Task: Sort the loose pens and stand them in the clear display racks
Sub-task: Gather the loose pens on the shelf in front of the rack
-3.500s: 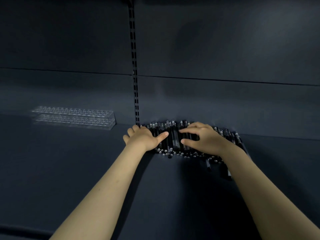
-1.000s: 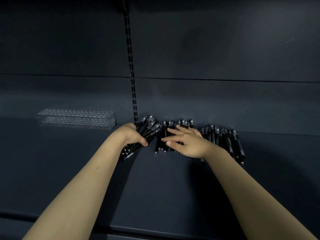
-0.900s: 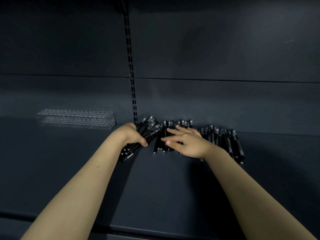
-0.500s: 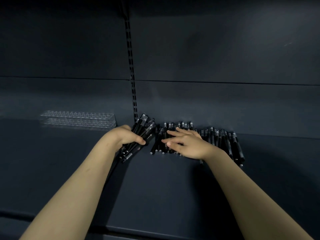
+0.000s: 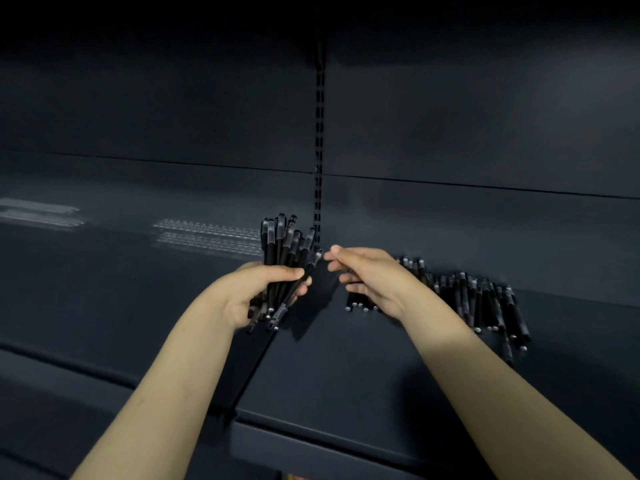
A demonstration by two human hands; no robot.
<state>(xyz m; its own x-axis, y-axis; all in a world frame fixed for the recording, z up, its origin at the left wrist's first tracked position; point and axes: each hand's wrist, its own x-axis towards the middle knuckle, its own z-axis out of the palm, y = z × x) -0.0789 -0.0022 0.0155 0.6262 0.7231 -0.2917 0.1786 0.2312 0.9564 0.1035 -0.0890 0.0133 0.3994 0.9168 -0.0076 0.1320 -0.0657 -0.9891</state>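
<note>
Left grip (image 5: 266,294) is clamped round a pen bundle (image 5: 282,247), now raised off the shelf (image 5: 138,323) and near upright. Right grip (image 5: 370,278), fingers apart and empty, has left the loose pens (image 5: 485,299) lying on the shelf. Clear rack (image 5: 207,233) behind holds no pens: insertion likely follows.

No legible text anywhere (dim shelving)
</note>
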